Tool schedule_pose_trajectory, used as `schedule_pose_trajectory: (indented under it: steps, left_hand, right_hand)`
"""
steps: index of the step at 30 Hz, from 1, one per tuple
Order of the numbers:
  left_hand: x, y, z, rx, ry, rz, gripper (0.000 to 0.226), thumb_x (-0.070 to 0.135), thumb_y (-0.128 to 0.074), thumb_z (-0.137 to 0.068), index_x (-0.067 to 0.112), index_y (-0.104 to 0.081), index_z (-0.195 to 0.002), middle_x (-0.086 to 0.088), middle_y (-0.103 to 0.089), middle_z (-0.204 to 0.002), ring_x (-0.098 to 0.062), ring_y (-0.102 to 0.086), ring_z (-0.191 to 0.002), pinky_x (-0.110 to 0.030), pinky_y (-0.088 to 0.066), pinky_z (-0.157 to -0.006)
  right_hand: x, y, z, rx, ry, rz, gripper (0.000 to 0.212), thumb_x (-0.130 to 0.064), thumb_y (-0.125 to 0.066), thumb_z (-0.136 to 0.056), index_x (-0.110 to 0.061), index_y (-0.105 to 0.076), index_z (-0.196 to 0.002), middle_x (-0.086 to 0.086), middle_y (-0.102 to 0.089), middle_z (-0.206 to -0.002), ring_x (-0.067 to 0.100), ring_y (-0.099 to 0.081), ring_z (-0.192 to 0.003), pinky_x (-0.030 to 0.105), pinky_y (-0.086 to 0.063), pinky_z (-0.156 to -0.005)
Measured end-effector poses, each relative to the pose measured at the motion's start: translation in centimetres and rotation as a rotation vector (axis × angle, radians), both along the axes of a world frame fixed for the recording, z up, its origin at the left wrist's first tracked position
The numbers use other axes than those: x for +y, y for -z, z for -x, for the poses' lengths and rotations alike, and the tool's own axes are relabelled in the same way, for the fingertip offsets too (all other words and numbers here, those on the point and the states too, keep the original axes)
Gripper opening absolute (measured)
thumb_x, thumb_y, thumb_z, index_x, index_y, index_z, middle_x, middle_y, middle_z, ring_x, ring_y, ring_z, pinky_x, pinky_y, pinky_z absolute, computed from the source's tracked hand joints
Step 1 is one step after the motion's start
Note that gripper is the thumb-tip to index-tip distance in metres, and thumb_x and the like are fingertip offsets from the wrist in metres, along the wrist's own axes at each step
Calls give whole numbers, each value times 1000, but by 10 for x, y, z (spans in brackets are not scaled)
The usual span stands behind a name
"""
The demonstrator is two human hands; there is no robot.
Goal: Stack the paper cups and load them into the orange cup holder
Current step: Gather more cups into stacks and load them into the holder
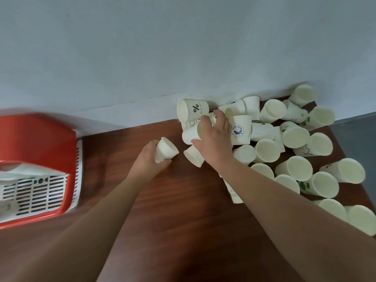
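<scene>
A heap of white paper cups lies tumbled on the dark wooden table, from the wall down the right side. My left hand grips one cup, its open mouth pointing up and to the right. My right hand reaches into the heap, fingers wrapped around a cup lying on its side. Another cup lies just under that wrist. The orange cup holder stands at the far left, with a white slotted panel and some white paper showing in it.
A pale blue-grey wall runs along the table's back edge. The table's right edge drops to a grey floor. Bare wood shows between the holder and my arms.
</scene>
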State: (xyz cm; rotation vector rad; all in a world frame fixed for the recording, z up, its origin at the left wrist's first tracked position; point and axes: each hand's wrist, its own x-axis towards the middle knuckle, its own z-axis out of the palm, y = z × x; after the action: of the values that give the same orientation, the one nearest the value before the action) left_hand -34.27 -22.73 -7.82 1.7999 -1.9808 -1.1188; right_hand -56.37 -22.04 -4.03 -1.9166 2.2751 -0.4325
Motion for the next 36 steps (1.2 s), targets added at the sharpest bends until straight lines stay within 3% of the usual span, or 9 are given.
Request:
schedule_pose_trajectory:
  steps: [4, 7, 11, 14, 17, 22, 25, 30, 36]
  left_hand:
    - [16, -24, -18, 198, -171, -97, 84, 35, -79, -83, 34, -28, -150, 10, -48, -138, -14, -52, -121, -27, -41, -92]
    - [35, -50, -39, 358, -208, -96, 94, 33, -79, -84, 43, -18, -154, 11, -41, -146, -10, -47, -127, -23, -42, -92]
    - [64, -82, -88, 415, -288, -25, 83, 22, -79, -84, 47, -29, -146, 10, -52, -134, -10, -57, -115, -20, -50, -83]
    - [83, -104, -139, 453, -330, 52, 76, 8, -77, -85, 43, -36, -138, 5, -56, -123, -2, -60, -103, -17, -53, -76]
    - [103, -127, -191, 419, -372, 80, 72, 9, -76, -86, 39, -35, -137, 6, -56, -113, -9, -59, -94, -17, -51, -66]
    - [132, -152, -287, 408, -468, 122, 75, 21, -84, -80, 43, -38, -136, 7, -58, -126, -12, -60, -112, -34, -49, -98]
    - [146, -159, -341, 405, -560, 157, 75, 23, -84, -80, 45, -41, -137, 12, -58, -130, -2, -58, -116, -31, -46, -102]
    - [145, -154, -405, 396, -721, 233, 74, 40, -83, -77, 46, -42, -138, 12, -63, -127, -5, -63, -110, -43, -51, -103]
    - [122, -137, -428, 319, -637, 267, 85, 52, -78, -78, 39, -31, -148, 11, -52, -143, -15, -56, -126, -44, -47, -107]
  right_hand:
    - [15, -11, -13, 36, -56, -98, 75, -42, -83, -72, -10, -51, -131, 14, -57, -120, 37, -54, -112, 47, -43, -92]
    - [26, -35, -31, -169, -66, -36, 72, -37, -83, -71, -10, -50, -128, 11, -57, -117, 35, -58, -105, 48, -50, -84]
    - [51, -68, -68, -435, -110, -15, 69, -34, -81, -74, -17, -45, -131, 3, -52, -127, 27, -57, -108, 44, -52, -85]
    - [71, -88, -108, -526, -169, -82, 72, -34, -78, -79, -24, -43, -140, -2, -47, -132, 16, -52, -114, 35, -48, -93]
    - [86, -103, -156, -559, -226, -123, 65, -31, -74, -82, -34, -44, -140, -3, -43, -129, 8, -48, -108, 29, -44, -94]
    - [100, -126, -245, -583, -267, -184, 54, -28, -65, -89, -35, -46, -139, 1, -44, -133, 5, -42, -109, 22, -40, -95]
    - [107, -136, -290, -628, -303, -208, 53, -23, -58, -91, -36, -44, -140, 4, -44, -134, 12, -45, -117, 27, -42, -100]
    - [114, -138, -346, -655, -354, -209, 52, -19, -55, -93, -38, -42, -140, 2, -42, -137, 8, -42, -116, 23, -36, -95]
    - [117, -127, -387, -599, -338, -214, 53, -22, -60, -95, -40, -40, -141, 0, -41, -138, 10, -43, -123, 21, -42, -96]
